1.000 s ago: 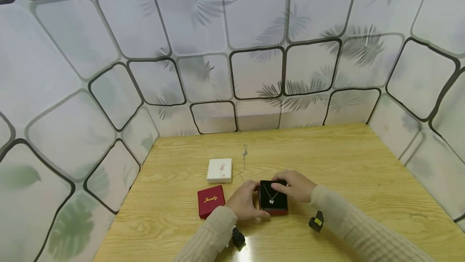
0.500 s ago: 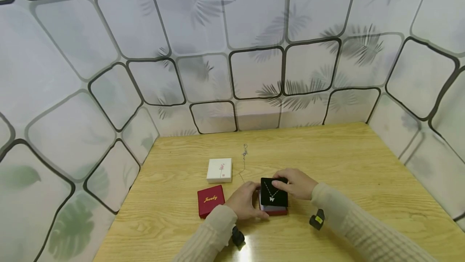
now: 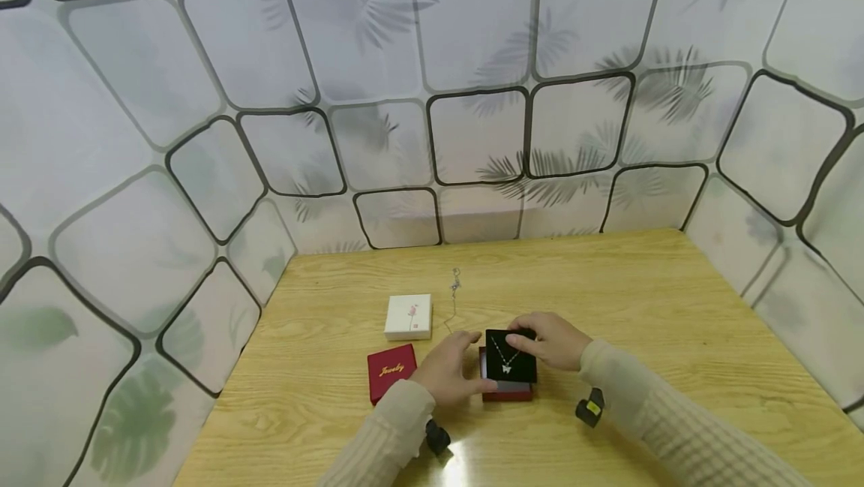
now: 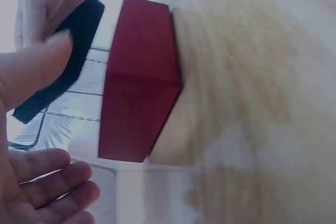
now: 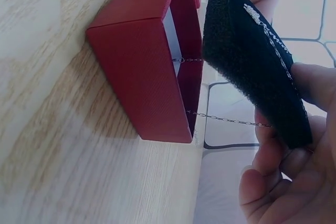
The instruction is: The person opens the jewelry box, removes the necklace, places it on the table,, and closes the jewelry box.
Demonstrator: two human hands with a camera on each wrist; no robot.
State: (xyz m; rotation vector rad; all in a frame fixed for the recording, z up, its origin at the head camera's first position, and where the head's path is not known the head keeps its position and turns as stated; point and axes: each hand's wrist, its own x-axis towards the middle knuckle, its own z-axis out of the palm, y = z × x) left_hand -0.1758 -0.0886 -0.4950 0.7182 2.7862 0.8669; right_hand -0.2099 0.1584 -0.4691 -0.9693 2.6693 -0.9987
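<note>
My right hand (image 3: 556, 341) pinches a black foam pad (image 3: 525, 368) by its far edge, thumb on top. A silver necklace (image 5: 274, 43) with a butterfly pendant (image 3: 506, 369) lies across the pad. The pad is tilted above an open red jewelry box base (image 3: 508, 397). Below the pad, two strands of chain (image 5: 223, 118) run down into the box, where something white (image 5: 172, 35) shows. My left hand (image 3: 448, 371) is at the left side of the box, fingers spread and gripping nothing; I cannot tell whether its thumb touches the pad or box.
A red lid (image 3: 391, 372) marked "Jewelry" lies left of my left hand. Behind it sits a white box (image 3: 408, 316) with a pink flower print. Another thin silver chain (image 3: 454, 296) stretches along the wooden table (image 3: 607, 284). Patterned walls (image 3: 479, 134) border the table.
The black foam pad has risen out of the red box in my right hand, uncovering the box's inside. My left hand has drawn slightly left, off the box's side.
</note>
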